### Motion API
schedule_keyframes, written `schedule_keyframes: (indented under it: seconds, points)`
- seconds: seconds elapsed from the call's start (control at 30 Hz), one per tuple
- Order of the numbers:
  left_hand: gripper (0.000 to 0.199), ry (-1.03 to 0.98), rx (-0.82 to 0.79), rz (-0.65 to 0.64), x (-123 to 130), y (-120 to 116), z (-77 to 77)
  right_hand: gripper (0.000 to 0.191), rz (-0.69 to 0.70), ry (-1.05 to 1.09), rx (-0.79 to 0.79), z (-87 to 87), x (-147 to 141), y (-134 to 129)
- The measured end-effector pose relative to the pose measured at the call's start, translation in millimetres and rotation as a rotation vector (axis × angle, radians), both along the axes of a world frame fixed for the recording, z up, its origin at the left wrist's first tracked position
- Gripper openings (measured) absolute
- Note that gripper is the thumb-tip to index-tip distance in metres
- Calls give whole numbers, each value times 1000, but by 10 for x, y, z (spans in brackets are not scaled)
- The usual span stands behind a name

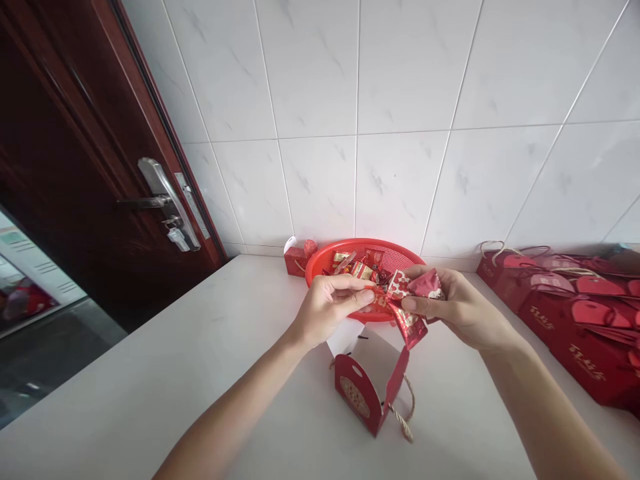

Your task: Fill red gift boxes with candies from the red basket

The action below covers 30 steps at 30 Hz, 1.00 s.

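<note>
My left hand [323, 308] pinches the edge of a red candy wrapper [379, 301] between thumb and fingers. Several wrapped candies [411, 327], red, pink and patterned white, are gripped in my right hand [467, 312], close beside the left. Both hands are above the near rim of a red plastic basket [314, 265], in which more wrapped candies [361, 269] lie. Below them an open red gift box [359, 395] with a white inside and a twisted rope handle [406, 420] stands on the white tabletop [240, 393]. My hands partly cover the basket's front.
A small red box [299, 259] sits left of the basket by the tiled wall [320, 187]. Rows of closed red gift boxes [565, 340] with rope handles line the right side. At the left is a dark wooden door [90, 133] with keys [177, 238] in its lock.
</note>
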<state>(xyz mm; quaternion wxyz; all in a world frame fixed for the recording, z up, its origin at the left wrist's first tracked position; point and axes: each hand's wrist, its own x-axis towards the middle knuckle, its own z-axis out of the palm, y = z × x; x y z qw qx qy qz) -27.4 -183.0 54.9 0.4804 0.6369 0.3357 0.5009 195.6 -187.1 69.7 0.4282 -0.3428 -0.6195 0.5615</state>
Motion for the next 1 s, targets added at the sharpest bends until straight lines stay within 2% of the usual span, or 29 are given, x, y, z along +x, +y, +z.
schedule_keyframes:
  seconds: [0.27,0.43,0.6,0.83,0.9,1.0]
  points:
    - [13,40,173,104,33,-68,-25,31,22,32,-11,-33,-8,24]
    - [15,71,209,123,35,-89,-36,25,50,58,-6,-38,-34,31]
    - [21,128,135,74,-9,-58,9,28,14,37,-6,-26,-7,28]
    - [18,554,111,-116,-188,58,31,32,-111,46,31,26,31,14]
    - [21,613,136,-100,-204,82,16,29,-117,34,47,16,17,15]
    - [25,530,153,-42,-169,71,22,28,-122,20,69,-22,-37,12]
